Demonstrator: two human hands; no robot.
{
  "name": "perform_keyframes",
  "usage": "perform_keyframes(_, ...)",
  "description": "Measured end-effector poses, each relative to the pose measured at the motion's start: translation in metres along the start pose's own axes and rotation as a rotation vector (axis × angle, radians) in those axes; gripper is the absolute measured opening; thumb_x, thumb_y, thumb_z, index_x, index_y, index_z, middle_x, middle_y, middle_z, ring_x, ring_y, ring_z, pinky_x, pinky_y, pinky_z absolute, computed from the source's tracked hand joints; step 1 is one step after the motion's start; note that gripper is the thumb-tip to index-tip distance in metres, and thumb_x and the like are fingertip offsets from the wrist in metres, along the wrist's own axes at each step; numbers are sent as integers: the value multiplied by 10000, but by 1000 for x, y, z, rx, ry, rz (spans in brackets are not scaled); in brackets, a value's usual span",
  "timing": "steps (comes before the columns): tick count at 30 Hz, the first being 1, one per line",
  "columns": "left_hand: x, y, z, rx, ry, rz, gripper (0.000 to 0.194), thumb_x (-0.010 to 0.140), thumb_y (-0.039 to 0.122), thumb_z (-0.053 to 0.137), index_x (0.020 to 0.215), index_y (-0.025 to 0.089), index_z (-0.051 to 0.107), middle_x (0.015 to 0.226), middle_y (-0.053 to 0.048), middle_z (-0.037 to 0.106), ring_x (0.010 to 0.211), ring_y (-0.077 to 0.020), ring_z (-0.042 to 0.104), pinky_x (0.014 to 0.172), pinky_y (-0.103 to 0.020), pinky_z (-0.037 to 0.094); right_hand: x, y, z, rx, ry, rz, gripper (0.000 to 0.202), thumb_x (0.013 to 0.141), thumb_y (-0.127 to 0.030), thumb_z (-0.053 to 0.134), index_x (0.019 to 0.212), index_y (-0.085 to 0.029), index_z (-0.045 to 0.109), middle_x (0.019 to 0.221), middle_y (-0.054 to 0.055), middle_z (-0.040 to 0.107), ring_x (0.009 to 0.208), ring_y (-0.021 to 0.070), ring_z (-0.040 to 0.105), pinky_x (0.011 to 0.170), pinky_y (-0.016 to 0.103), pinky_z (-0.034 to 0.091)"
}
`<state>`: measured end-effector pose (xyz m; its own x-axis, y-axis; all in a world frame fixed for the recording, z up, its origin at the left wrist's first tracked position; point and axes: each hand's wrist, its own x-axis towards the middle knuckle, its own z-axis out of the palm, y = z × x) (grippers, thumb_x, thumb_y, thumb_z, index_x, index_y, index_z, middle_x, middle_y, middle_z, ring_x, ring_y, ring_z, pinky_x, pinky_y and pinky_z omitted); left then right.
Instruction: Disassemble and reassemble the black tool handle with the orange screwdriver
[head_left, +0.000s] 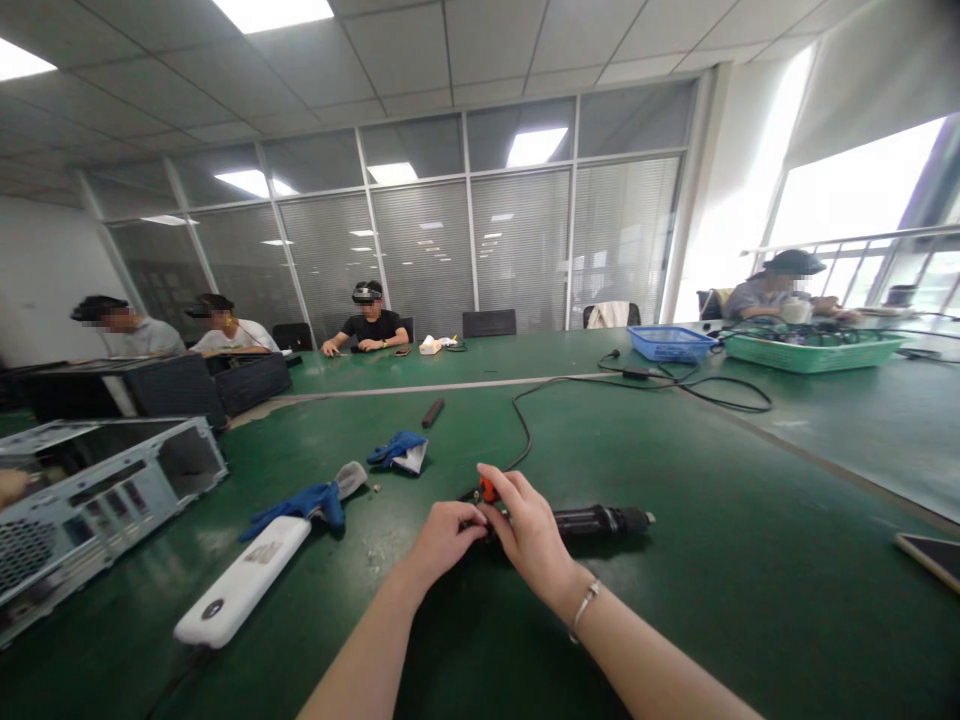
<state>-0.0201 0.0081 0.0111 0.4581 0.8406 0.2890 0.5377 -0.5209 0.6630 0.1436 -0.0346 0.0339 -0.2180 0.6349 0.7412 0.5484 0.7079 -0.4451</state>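
Observation:
A black electric screwdriver (600, 521) lies sideways on the green table, its bit end pointing right. My right hand (534, 540) bends over the rear end, thumb and fingers closed around a small orange-red piece (488, 489). Against it from the left, my left hand (442, 545) pinches with its fingertips close to the same spot. What the left fingertips hold is hidden. A black cord (525, 425) runs up the table from behind my right hand. To the left lie blue-and-grey work gloves (315, 503) and a white oblong box (247, 580) with a round socket.
An open metal computer case (150, 500) stands at left. A second glove (399, 453) and a dark stick (433, 412) lie ahead. Blue (671, 345) and green (817, 352) baskets sit at far right, a flat dark device (930, 562) nearer. Several people sit around the tables.

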Motion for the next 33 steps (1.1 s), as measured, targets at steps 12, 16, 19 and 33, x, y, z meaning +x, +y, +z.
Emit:
perform_keyframes(12,0,2,1,-10,-2,-6,117,764,107,581,717,126,687,707,-7,667,667,-144,576,677,-222,415,1,-4,-1,-12,-37,-61,491,912,-109,417,1371,-277,375,1033,71,588,901,189,598,796,335,523)
perform_keyframes(16,0,3,1,22,3,-32,141,763,92,566,679,124,675,690,-6,658,660,-144,564,667,-220,416,-1,-4,1,55,-30,-74,546,894,-92,430,1403,-259,323,1125,86,572,975,185,589,848,324,515)
perform_keyframes(19,-1,2,1,23,6,-8,167,766,73,547,682,127,682,695,-8,662,661,-142,567,671,-220,418,-2,-4,2,-46,15,-65,496,883,-133,486,1353,-270,407,1097,89,574,981,217,583,850,371,513)
perform_keyframes(33,0,1,1,10,-13,12,136,769,94,572,726,127,697,704,-5,666,666,-139,575,677,-215,417,-2,-2,3,-20,-13,-52,486,914,-125,432,1372,-280,381,1051,76,577,927,196,587,812,348,522)
